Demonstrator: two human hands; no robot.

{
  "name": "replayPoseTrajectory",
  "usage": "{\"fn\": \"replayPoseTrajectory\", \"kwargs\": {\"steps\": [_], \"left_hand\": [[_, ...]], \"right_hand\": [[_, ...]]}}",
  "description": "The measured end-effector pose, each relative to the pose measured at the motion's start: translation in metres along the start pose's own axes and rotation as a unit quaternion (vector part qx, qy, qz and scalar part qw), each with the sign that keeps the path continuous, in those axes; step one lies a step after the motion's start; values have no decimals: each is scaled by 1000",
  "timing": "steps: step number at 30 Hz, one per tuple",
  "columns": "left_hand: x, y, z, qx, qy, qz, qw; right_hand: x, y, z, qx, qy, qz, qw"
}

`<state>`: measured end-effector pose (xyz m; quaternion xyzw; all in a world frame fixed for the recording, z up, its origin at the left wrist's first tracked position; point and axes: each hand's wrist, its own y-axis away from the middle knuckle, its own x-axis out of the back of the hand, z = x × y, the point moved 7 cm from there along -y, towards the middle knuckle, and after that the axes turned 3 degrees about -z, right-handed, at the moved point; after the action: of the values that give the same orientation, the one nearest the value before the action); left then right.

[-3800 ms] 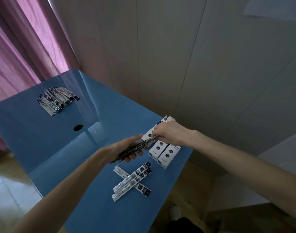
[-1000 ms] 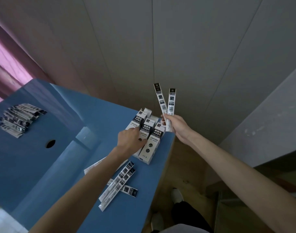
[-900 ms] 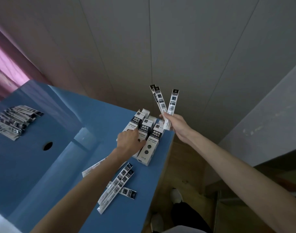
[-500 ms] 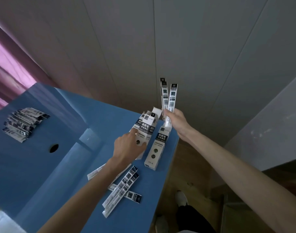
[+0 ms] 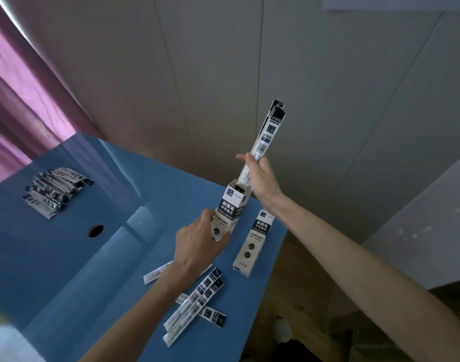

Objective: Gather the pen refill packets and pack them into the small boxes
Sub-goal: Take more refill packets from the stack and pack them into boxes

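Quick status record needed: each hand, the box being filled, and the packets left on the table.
left hand: grips the lower end of the open box, lifted and tilted
right hand: holds a bundle of packets, lower ends entering the box mouth
second box: lies on the blue table, near its edge
loose packets: by the left forearm
packet pile: far left

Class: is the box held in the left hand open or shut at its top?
Open: the box has top flaps spread, with refill packets entering.
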<state>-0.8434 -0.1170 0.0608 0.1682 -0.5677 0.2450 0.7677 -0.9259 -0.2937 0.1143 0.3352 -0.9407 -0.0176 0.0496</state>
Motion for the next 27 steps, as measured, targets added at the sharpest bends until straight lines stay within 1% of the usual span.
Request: {"fn": "replayPoseTrajectory", "kwargs": {"steps": [3,5,8,13,16,20,22,24,27], "left_hand": [[9,0,3,-9,-6,13,1000],[10,1,4,-15,-13,12,1000],[13,3,5,-16,-14,20,1000],[22,4,3,3,8,40,999],[25,3,1,9,15,46,999],[29,4,-4,19,40,55,997],[30,5,-8,24,50,59,997],[31,6,-12,29,53,62,996],[33,7,-18,36,62,72,995]], "right_hand": [[-6,0,9,-11,-7,20,1000],[-5,0,9,-10,-11,47,999],[-3,0,-1,24,12,90,996],[-12,12,-1,58,59,129,988],[-22,18,0,40,23,108,993],[-29,24,-14,93,35,91,991],[-28,25,-15,100,56,89,989],[-27,24,-15,105,113,74,985],[-28,23,-18,121,244,45,961]]}}
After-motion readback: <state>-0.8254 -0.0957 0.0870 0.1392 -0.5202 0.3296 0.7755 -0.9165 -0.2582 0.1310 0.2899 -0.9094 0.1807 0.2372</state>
